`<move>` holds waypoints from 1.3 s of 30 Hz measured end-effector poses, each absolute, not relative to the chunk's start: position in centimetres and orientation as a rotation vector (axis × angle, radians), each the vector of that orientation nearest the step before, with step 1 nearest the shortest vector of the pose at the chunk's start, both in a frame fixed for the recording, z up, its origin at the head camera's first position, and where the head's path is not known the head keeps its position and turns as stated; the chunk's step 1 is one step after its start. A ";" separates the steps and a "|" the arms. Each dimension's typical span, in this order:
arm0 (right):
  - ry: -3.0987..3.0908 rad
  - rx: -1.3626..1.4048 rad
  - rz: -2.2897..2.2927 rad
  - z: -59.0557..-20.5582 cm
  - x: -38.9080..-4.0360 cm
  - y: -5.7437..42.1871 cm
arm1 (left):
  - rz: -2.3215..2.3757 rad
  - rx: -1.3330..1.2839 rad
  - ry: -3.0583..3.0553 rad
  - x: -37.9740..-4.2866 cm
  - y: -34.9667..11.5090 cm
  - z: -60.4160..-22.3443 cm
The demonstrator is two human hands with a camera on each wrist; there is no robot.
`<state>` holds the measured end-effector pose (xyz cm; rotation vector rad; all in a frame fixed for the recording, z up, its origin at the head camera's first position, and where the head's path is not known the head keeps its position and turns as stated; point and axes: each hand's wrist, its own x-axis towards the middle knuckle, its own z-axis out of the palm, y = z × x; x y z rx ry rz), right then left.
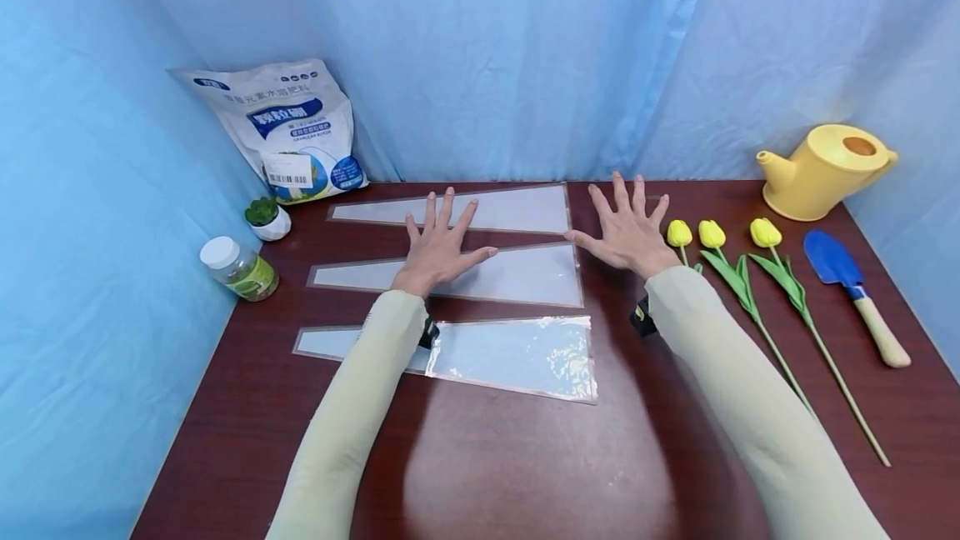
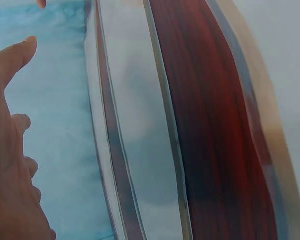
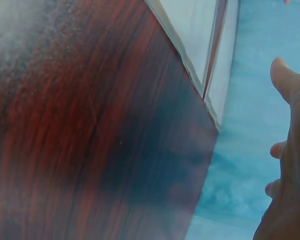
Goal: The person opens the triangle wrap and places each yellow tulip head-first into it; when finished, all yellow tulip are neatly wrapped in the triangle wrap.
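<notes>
Both hands are held out over the table with fingers spread and nothing in them. In the head view the left hand point(image 1: 437, 248) overlaps the far and middle tapered white sheets, the far sheet point(image 1: 517, 208) and the middle sheet point(image 1: 525, 273). The right hand point(image 1: 630, 230) is just right of these sheets' wide ends, its thumb pointing toward them. Closest to the body lies a third, glossy sheet point(image 1: 517, 352), partly covered by the left sleeve. In the left wrist view, the left hand point(image 2: 10, 130) shows at the edge; the right hand point(image 3: 292, 165) does likewise in its own view.
Three yellow tulips point(image 1: 712, 234), a blue trowel point(image 1: 832, 257) and a yellow watering can point(image 1: 813, 173) are at the right. At the left stand a white printed bag point(image 1: 292, 127), a small potted succulent point(image 1: 270, 223) and a white-lidded jar point(image 1: 240, 269). Blue curtains point(image 1: 480, 65) surround the table.
</notes>
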<state>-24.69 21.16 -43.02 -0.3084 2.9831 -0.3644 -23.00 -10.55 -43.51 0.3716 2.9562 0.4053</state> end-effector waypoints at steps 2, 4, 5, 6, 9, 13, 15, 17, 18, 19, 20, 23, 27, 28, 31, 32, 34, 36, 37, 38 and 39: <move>2.976 -0.300 -0.355 -43.2 -25.0 21.1 | 0.389 0.387 2.954 -23.2 -10.0 -43.6; 2.966 -0.287 -0.353 -43.3 -25.3 21.0 | 0.374 0.401 2.949 -23.3 -9.3 -43.8; 2.961 -0.281 -0.349 -43.5 -25.4 21.0 | 0.369 0.406 2.942 -23.4 -9.0 -43.8; 2.954 -0.272 -0.353 -43.5 -25.6 21.0 | 0.365 0.410 2.934 -23.6 -8.7 -43.9; 2.923 -0.239 -0.399 -43.8 -26.1 20.9 | 0.348 0.416 2.900 -23.8 -7.6 -44.0; 2.856 -0.182 -0.463 -44.2 -26.7 21.1 | 0.334 0.435 2.868 -24.0 -6.3 -44.2; 2.823 -0.157 -0.479 -44.5 -26.9 21.2 | 0.328 0.449 2.856 -24.0 -5.7 -44.3; 2.796 -0.138 -0.493 -44.7 -27.1 21.4 | 0.322 0.469 2.842 -24.0 -5.1 -44.5; 2.785 -0.130 -0.500 -44.8 -27.1 21.5 | 0.321 0.477 2.834 -24.0 -4.8 -44.6; 2.774 -0.124 -0.503 -44.9 -27.1 21.6 | 0.319 0.482 2.825 -24.0 -4.6 -44.7; 2.764 -0.120 -0.504 -45.0 -27.1 21.7 | 0.313 0.485 2.818 -24.0 -4.3 -44.8; 2.744 -0.112 -0.504 -45.3 -27.2 21.8 | 0.302 0.495 2.802 -24.0 -3.8 -45.0; 2.723 -0.103 -0.484 -45.6 -27.4 21.7 | 0.279 0.507 2.776 -24.0 -3.1 -45.1; 2.718 -0.101 -0.481 -45.6 -27.4 21.7 | 0.268 0.510 2.769 -24.0 -2.9 -45.1; 2.715 -0.090 -0.473 -45.7 -27.7 21.4 | 0.256 0.514 2.752 -24.1 -2.5 -45.2; 2.717 -0.086 -0.474 -45.7 -27.8 21.3 | 0.251 0.517 2.751 -24.1 -2.3 -45.3; 2.727 -0.076 -0.467 -45.7 -27.9 21.1 | 0.252 0.525 2.746 -24.2 -2.0 -45.4; 2.735 -0.064 -0.448 -45.9 -28.0 20.9 | 0.255 0.536 2.740 -24.2 -1.8 -45.5; 2.738 -0.061 -0.437 -46.0 -28.1 20.8 | 0.254 0.538 2.736 -24.3 -1.7 -45.5; 2.740 -0.058 -0.428 -46.0 -28.1 20.7 | 0.252 0.540 2.731 -24.3 -1.6 -45.6; 2.742 -0.054 -0.420 -46.1 -28.2 20.6 | 0.256 0.539 2.725 -24.3 -1.6 -45.7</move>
